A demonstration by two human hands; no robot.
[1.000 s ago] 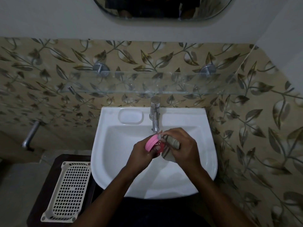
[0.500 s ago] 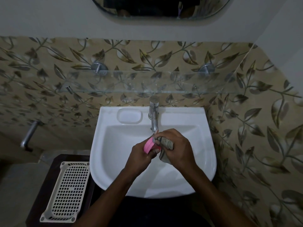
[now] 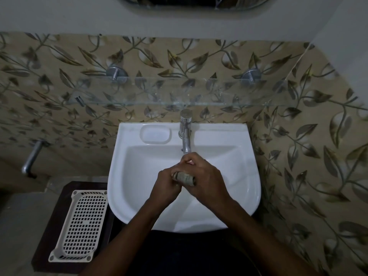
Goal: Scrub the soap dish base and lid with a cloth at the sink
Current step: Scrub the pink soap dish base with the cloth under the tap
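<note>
Both hands are pressed together over the white sink (image 3: 251, 148), just below the spout of the steel tap (image 3: 186, 134). My right hand (image 3: 206, 177) is closed around a grey-green cloth (image 3: 184, 177), which shows between the two hands. My left hand (image 3: 166, 183) is closed against the cloth from the left. The pink soap dish piece is almost wholly hidden; only a pale pink sliver (image 3: 190, 162) peeks out under my right fingers. I cannot tell whether it is the base or the lid. No water stream is visible.
A moulded soap recess (image 3: 155, 134) lies left of the tap. A cream perforated tray (image 3: 79, 226) rests on a dark stool (image 3: 46, 234) left of the sink. A glass shelf (image 3: 179, 98) juts out above the tap. A metal pipe (image 3: 31, 158) sticks out at left.
The hands have closed together and the right hand has come over the pink piece, which was plainly visible in my left hand before. The cloth now sits between both hands.
</note>
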